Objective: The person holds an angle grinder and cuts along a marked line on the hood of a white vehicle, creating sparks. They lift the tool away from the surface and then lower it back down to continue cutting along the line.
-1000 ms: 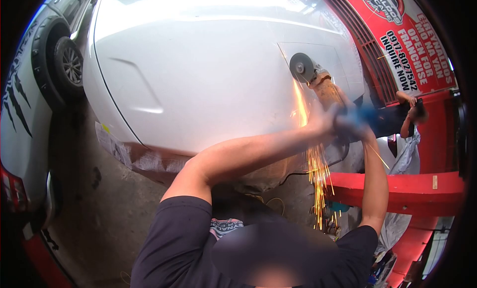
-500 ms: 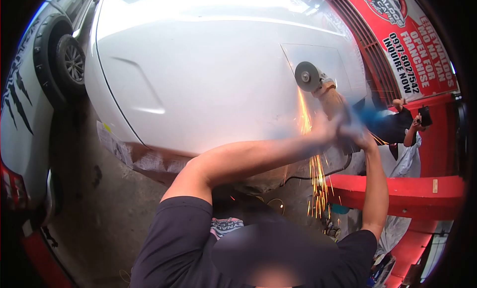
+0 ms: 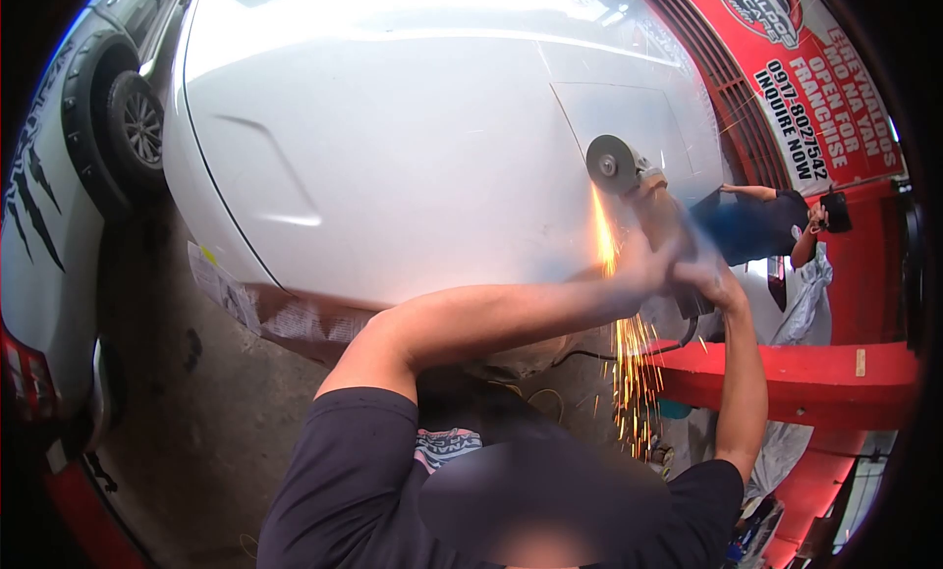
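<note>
An angle grinder (image 3: 660,208) with a dark cutting disc (image 3: 611,163) is gripped by both my hands. My left hand (image 3: 650,263) is closed round the body of the tool, slightly blurred. Just to its right, my right hand (image 3: 709,279) is closed on the rear part. The disc meets a white car panel (image 3: 422,166), beside a thin rectangular outline scored in it. Orange sparks (image 3: 603,230) stream down from the disc, past my left forearm. A black power cord (image 3: 668,349) hangs from the back of the grinder.
Another person (image 3: 761,225) stands at the right, holding a dark device (image 3: 836,213). A red beam (image 3: 786,378) crosses below my right hand. Another vehicle (image 3: 59,196) stands on the left. Masking paper (image 3: 231,289) hangs along the panel's lower edge. A red banner (image 3: 825,88) is at upper right.
The grinder's disc has shifted slightly right and down along the panel, sparks still flying. At the right, the other person has stretched an arm towards the panel.
</note>
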A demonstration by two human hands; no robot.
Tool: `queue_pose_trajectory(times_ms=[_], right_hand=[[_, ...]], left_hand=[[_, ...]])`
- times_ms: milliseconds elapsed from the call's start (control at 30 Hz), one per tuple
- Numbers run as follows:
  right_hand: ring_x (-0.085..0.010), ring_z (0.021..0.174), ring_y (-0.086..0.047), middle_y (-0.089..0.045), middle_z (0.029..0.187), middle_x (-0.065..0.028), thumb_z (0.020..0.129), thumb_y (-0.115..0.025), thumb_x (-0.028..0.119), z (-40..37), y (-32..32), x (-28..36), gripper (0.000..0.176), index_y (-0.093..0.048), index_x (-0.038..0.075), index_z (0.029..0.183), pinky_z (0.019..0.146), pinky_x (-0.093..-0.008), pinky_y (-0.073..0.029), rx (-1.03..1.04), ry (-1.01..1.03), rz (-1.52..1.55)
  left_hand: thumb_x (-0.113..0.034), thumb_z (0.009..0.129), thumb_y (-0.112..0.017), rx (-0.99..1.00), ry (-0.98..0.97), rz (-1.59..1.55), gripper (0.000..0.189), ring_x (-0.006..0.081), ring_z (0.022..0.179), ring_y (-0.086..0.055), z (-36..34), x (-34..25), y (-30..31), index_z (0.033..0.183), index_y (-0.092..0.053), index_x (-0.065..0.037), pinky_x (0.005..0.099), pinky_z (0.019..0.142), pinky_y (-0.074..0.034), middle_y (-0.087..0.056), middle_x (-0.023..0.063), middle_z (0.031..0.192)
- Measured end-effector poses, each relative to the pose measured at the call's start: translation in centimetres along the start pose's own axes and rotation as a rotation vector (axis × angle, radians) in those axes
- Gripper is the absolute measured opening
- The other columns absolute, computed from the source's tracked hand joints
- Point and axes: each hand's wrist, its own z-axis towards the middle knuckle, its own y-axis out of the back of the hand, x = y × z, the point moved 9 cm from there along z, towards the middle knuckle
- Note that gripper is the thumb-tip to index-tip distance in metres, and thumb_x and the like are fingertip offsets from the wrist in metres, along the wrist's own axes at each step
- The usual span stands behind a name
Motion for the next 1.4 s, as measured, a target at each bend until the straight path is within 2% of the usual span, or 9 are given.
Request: queue_pose_trajectory(times_ms=[200,333,533,600,767,933,1000,1100,1400], right_hand=[[-0.0242,0.135,-0.061,-0.062,0.151,-0.0172,0.072,-0.076,0.016,0.0,-0.2,0.6,0.114,-0.030,0.003,0.176,0.119,-0.0351,-0.044,-0.008,0.017,-0.047],[-0.0232,0.133,-0.062,-0.063,0.149,-0.0165,0.073,-0.075,0.016,1.0,-0.2,0.8,0.113,-0.030,0.002,0.176,0.119,-0.0351,-0.044,-0.009,0.018,-0.056],[-0.0223,0.131,-0.062,-0.063,0.148,-0.0161,0.072,-0.075,0.016,2.0,-0.3,-0.4,0.115,-0.029,0.005,0.177,0.117,-0.0347,-0.046,-0.003,0.023,0.032],[-0.0222,0.131,-0.062,-0.063,0.148,-0.0160,0.072,-0.075,0.016,1.9,-0.1,-0.7,0.115,-0.029,0.006,0.177,0.117,-0.0347,-0.046,0.003,0.016,0.029],[-0.0240,0.133,-0.062,-0.063,0.150,-0.0172,0.072,-0.075,0.016,1.3,0.8,-1.8,0.116,-0.028,0.006,0.177,0.116,-0.0352,-0.047,-0.014,0.081,-0.119],[-0.0245,0.134,-0.062,-0.062,0.151,-0.0180,0.071,-0.075,0.016,-0.5,-0.1,0.0,0.116,-0.028,0.006,0.177,0.117,-0.0354,-0.046,-0.017,-0.002,-0.041],[-0.0245,0.134,-0.062,-0.062,0.151,-0.0179,0.071,-0.074,0.016,-0.9,-0.1,-0.1,0.116,-0.029,0.006,0.177,0.118,-0.0355,-0.046,-0.023,-0.044,-0.025],[-0.0245,0.134,-0.062,-0.062,0.151,-0.0176,0.071,-0.075,0.015,-1.3,-0.2,-0.5,0.116,-0.029,0.006,0.177,0.118,-0.0354,-0.046,-0.001,-0.058,0.001],[-0.0244,0.134,-0.062,-0.063,0.151,-0.0170,0.071,-0.075,0.013,-1.6,-0.4,-0.4,0.116,-0.028,0.005,0.177,0.118,-0.0354,-0.045,0.000,-0.079,-0.028]], left_hand=[[-0.026,0.111,-0.068,-0.067,-0.113,0.064,0.047,0.0293,0.087,-0.078,0.7,-0.2,0.6,0.138,-0.046,0.006,0.0425,0.063,-0.068,-0.069,0.0217,0.115],[-0.024,0.112,-0.067,0.024,-0.042,0.026,0.046,0.0323,0.094,-0.079,1.3,-0.3,0.5,0.139,-0.046,0.007,0.0452,0.067,-0.071,-0.069,0.0227,0.119],[-0.021,0.112,-0.066,-0.136,-0.106,0.055,0.043,0.0330,0.096,-0.079,2.3,-0.1,1.8,0.137,-0.047,0.007,0.0472,0.069,-0.072,-0.069,0.0228,0.122],[-0.021,0.112,-0.066,-0.040,-0.015,-0.064,0.042,0.0322,0.097,-0.079,2.1,0.5,1.0,0.136,-0.047,0.007,0.0466,0.070,-0.072,-0.068,0.0228,0.123],[-0.022,0.112,-0.066,-0.082,-0.006,0.029,0.041,0.0295,0.093,-0.078,0.7,0.1,0.6,0.137,-0.047,0.006,0.0441,0.068,-0.070,-0.069,0.0215,0.119],[-0.024,0.112,-0.067,-0.031,-0.055,-0.014,0.044,0.0265,0.090,-0.077,0.5,0.9,-0.2,0.137,-0.046,0.005,0.0418,0.065,-0.068,-0.070,0.0200,0.115],[-0.025,0.112,-0.067,-0.038,0.074,0.063,0.044,0.0257,0.090,-0.076,0.2,1.9,-0.1,0.137,-0.045,0.003,0.0413,0.067,-0.068,-0.070,0.0186,0.116],[-0.025,0.113,-0.066,-0.038,0.109,0.081,0.042,0.0246,0.088,-0.075,-0.3,2.1,-0.3,0.137,-0.045,0.002,0.0407,0.068,-0.068,-0.069,0.0170,0.115],[-0.022,0.113,-0.066,0.014,0.056,0.032,0.042,0.0227,0.087,-0.074,-0.1,2.6,-0.7,0.142,-0.048,0.002,0.0387,0.067,-0.066,-0.072,0.0153,0.108]])
